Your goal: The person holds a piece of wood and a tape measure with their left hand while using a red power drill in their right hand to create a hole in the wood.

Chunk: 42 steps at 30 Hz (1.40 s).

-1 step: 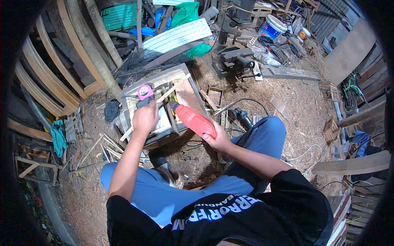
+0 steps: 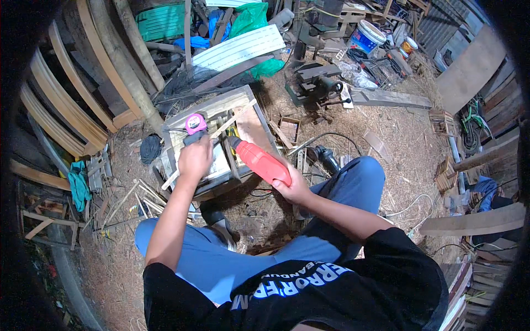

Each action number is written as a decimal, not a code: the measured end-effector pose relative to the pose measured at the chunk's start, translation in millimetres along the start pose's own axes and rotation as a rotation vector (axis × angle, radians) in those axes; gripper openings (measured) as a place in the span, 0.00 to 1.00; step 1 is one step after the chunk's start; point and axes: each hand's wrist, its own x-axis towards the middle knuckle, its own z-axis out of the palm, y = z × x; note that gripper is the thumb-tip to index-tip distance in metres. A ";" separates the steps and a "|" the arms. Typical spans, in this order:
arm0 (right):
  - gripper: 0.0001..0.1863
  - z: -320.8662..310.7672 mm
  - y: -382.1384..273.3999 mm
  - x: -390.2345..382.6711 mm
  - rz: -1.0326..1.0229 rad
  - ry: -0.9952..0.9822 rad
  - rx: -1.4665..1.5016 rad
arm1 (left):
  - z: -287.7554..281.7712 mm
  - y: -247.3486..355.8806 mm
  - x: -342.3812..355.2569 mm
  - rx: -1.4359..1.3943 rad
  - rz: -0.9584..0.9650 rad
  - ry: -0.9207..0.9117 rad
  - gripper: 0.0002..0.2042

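My right hand (image 2: pixel 292 187) is closed round the lower end of a red plastic bottle (image 2: pixel 265 164). The bottle is tilted, its dark narrow end pointing up and left over a low wooden workbench (image 2: pixel 193 107). My left hand (image 2: pixel 196 157) is closed above the bench's left part, its fingertips at a small dark piece that I cannot make out. Just beyond those fingers sits a pink tape measure (image 2: pixel 195 123). A pale thin wood strip (image 2: pixel 237 117) lies slantwise across the bench. Between the two hands a yellow-and-black tool (image 2: pixel 233 132) shows partly.
Beyond the bench stands a dark metal vise (image 2: pixel 317 83). A small wooden box (image 2: pixel 289 129) and a black power tool (image 2: pixel 326 158) with a cable lie right of the bench. Loose sticks (image 2: pixel 149 198) lie at its left. Curved wooden frames (image 2: pixel 66 105) lean at far left.
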 end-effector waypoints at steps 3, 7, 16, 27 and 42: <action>0.40 0.1 -7.6 1.2 0.034 -0.009 0.004 | 1.1 -3.4 -2.1 0.006 -0.002 -0.014 0.13; 0.40 -0.4 -16.8 -0.5 0.074 -0.024 -0.022 | 2.7 -4.6 -2.9 0.002 0.011 -0.002 0.13; 0.40 -1.3 -15.2 2.1 0.096 -0.019 -0.003 | -0.1 -1.9 -2.6 0.017 -0.003 -0.032 0.14; 0.39 -5.4 -30.7 3.8 0.070 -0.029 -0.004 | -0.3 0.0 -4.0 -0.014 -0.002 -0.037 0.14; 0.40 -4.7 -22.1 2.2 0.049 -0.019 -0.026 | 5.3 -4.4 -2.6 0.010 0.016 -0.058 0.14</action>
